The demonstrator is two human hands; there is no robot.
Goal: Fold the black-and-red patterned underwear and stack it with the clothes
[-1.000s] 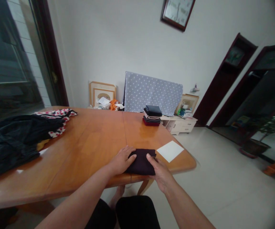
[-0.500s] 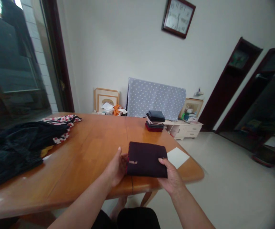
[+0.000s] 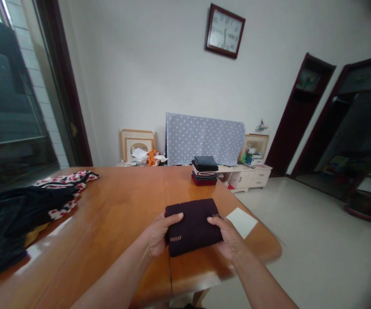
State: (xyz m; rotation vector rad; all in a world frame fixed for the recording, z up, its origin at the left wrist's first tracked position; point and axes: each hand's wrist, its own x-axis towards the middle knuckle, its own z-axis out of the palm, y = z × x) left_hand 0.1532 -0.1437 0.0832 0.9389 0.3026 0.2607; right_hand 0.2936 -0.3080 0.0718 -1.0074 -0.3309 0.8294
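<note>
While one folded dark cloth [image 3: 193, 227] is being pinched, two grips, left hand [image 3: 158, 235] and right hand [image 3: 226, 235], are being pressed against its sides.

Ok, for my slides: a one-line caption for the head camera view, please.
Left hand and right hand grip a folded dark cloth at a wooden table.

One head-worn camera looks forward and down over the worktop [image 3: 108, 201] (a wide lens, edges bent). It sits close above the left hand [image 3: 158, 234] and right hand [image 3: 229, 238], facing the far wall [image 3: 124, 77].
</note>
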